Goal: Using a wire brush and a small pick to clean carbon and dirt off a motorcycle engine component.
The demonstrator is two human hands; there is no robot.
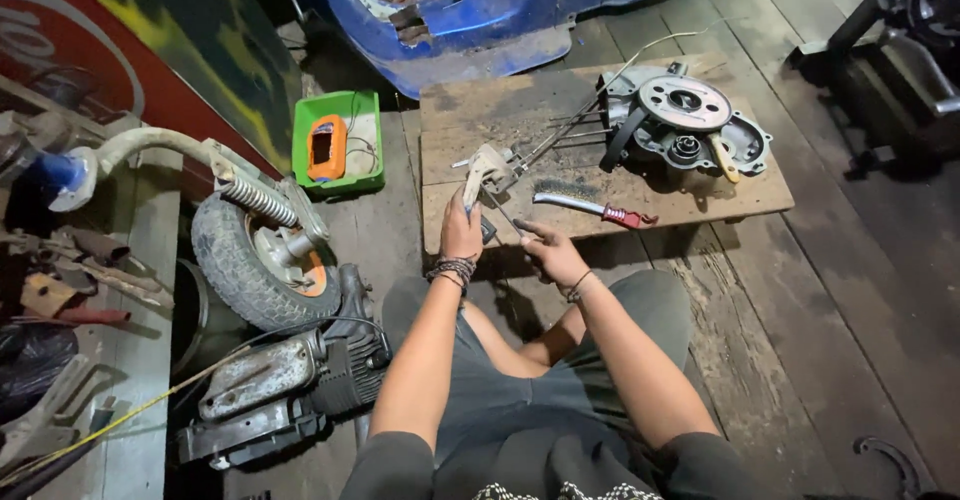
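Metal lever assembly (487, 170) gripped by left hand (461, 232), right hand (548, 250) beside

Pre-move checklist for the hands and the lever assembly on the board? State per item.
1. Left hand gripping the grey lever assembly: ok.
2. Right hand on a thin tool or cable by the assembly: cannot tell which.
3. Assembly resting over the wooden board: ok.
4. Cables from assembly toward the engine casing free of snags: cannot tell.
5. Wire brush with red handle lies apart from both hands: ok.
6. Orange meter sits in the green tray, off the board: ok.
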